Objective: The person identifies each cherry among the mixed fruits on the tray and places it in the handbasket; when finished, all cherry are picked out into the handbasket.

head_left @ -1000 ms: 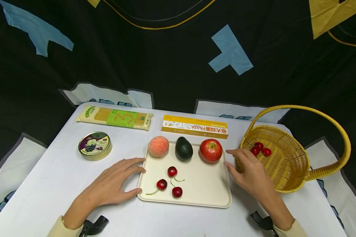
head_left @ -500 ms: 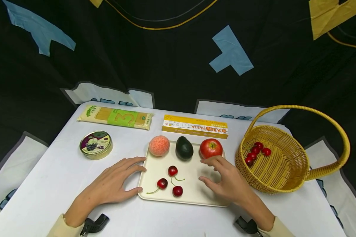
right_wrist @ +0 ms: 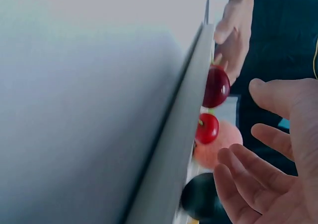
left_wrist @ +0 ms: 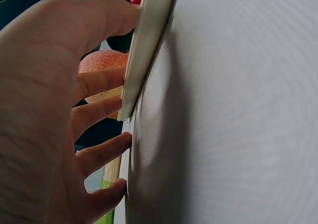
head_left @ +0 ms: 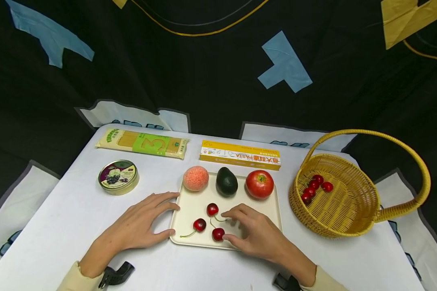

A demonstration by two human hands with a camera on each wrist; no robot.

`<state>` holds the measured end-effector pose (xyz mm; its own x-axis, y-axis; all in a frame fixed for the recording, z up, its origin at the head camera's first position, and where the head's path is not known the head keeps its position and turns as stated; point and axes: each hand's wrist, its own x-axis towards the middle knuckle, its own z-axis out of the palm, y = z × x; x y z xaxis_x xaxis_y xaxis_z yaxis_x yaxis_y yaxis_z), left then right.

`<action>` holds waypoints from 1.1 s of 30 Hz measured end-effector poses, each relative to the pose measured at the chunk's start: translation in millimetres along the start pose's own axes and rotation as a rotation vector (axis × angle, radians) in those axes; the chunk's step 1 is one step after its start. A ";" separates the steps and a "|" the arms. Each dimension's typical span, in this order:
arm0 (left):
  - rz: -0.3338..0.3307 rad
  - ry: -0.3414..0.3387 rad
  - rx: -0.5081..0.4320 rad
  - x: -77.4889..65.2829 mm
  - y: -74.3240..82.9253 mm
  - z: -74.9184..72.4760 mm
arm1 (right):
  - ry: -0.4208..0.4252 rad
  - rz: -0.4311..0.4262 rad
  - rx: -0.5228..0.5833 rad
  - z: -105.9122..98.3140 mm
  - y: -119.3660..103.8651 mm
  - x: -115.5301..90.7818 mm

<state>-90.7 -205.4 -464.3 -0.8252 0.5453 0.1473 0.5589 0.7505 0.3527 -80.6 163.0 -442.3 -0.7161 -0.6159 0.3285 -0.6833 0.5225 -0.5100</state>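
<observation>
We see three cherries (head_left: 218,234) on the cream tray (head_left: 189,204). Our right hand (head_left: 256,232) hovers by them, fingers parted and empty; our left hand (head_left: 142,224), fingers spread, touches the tray's edge.

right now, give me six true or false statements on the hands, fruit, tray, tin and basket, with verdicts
1. Three cherries lie on the tray. True.
2. The basket stands on the person's left of the tray. False: the basket stands on the right.
3. The avocado lies between the pink fruit and the apple. True.
4. The right hand grips the apple. False: the right hand holds nothing and is nearest the cherries.
5. The left hand touches the tray's left edge. True.
6. The round tin sits on the tray. False: the round tin is on the table.
</observation>
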 end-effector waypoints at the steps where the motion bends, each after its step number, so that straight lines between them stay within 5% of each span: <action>1: -0.004 -0.001 -0.003 -0.1 0.0 -0.1 | -0.013 0.002 -0.002 1.8 -1.1 0.4; 16: -0.006 0.004 -0.001 -0.1 0.2 1.4 | -0.170 0.016 -0.090 12.5 -11.4 1.8; 33: -0.017 -0.001 -0.006 -0.1 0.2 1.1 | -0.157 0.013 -0.098 2.8 -10.6 -7.9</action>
<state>-90.4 -204.9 -465.3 -0.8344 0.5328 0.1407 0.5444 0.7573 0.3608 -67.3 160.7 -441.7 -0.6992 -0.6892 0.1900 -0.6901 0.5813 -0.4312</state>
